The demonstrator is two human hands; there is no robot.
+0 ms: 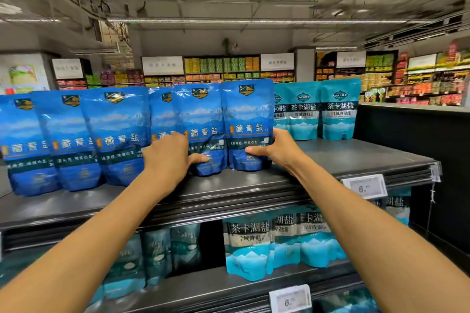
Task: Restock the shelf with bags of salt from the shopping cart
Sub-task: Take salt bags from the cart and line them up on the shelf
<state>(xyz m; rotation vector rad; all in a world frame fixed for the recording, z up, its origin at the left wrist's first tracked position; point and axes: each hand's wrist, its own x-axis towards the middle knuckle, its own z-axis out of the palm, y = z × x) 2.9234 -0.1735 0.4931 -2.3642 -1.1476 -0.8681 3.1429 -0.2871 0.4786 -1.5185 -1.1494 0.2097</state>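
On the top shelf [330,160], right hand [277,146] clasps the lower edge of an upright dark-blue salt bag [248,122] reading 藏青盐; just left, left hand [167,157] grips its neighbouring bag [201,119]. Right of them stand turquoise CAKA bags [339,109] marked 茶卡湖盐, bare shelf in front. Price tag [363,185] at the shelf's front edge shows 6.
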